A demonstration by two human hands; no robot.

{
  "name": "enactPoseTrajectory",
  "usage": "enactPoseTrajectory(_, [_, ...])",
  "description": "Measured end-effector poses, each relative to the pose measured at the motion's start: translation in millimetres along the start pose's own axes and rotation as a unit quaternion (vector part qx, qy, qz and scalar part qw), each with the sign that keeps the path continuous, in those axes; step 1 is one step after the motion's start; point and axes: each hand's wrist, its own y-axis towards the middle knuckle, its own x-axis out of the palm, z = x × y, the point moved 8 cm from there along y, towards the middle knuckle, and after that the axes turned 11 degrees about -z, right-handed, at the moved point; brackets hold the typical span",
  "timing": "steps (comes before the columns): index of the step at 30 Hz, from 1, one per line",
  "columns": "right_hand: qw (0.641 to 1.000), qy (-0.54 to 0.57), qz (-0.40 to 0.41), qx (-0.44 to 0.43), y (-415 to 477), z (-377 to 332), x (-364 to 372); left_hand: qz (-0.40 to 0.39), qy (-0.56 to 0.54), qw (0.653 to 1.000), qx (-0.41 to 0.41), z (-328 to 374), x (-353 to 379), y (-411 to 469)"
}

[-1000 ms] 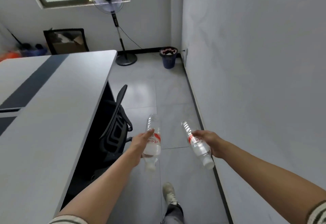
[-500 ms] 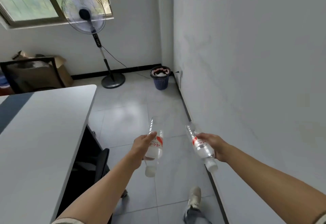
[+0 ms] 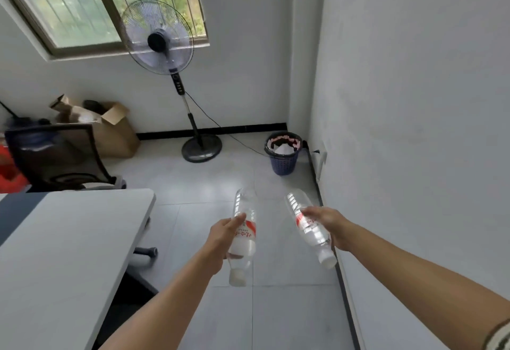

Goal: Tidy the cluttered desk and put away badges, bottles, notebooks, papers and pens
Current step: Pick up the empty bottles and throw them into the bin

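My left hand [image 3: 222, 236] grips a clear plastic bottle [image 3: 244, 235] with a red and white label, held cap down over the tiled floor. My right hand [image 3: 329, 225] grips a second clear bottle [image 3: 309, 225] of the same kind, tilted with its white cap low and to the right. Both bottles look empty. Ahead in the corner stands a blue waste basket [image 3: 283, 156] with a black liner and crumpled paper inside.
The white desk [image 3: 63, 261] with a dark stripe fills the lower left. A black mesh chair [image 3: 59, 156] stands behind it. A pedestal fan [image 3: 160, 38] and its cable stand by the window wall, beside a cardboard box [image 3: 110, 129]. The white wall runs along my right.
I have walked forward along the wall; the waste basket, fan and box are nearer and larger. Both hands keep the same hold on their bottles. The desk end has slid back to the left.
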Motion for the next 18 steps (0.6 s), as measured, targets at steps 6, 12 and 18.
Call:
enactPoseTrajectory(6, [0.999,-0.016,0.005,0.035,123.5,-62.9,-18.9,0.009,-0.014,1.000,-0.024,62.8,-25.0,132.2])
enactPoseTrajectory(12, [0.998,0.008,0.060,0.031,245.1,-158.4,-55.4,-0.025,0.013,0.999,-0.019,174.6,-54.7,275.7])
enactPoseTrajectory(18, [0.996,0.045,0.073,0.020,326.8,-237.5,-79.1,-0.043,0.044,0.998,-0.033,268.6,-60.8,394.1])
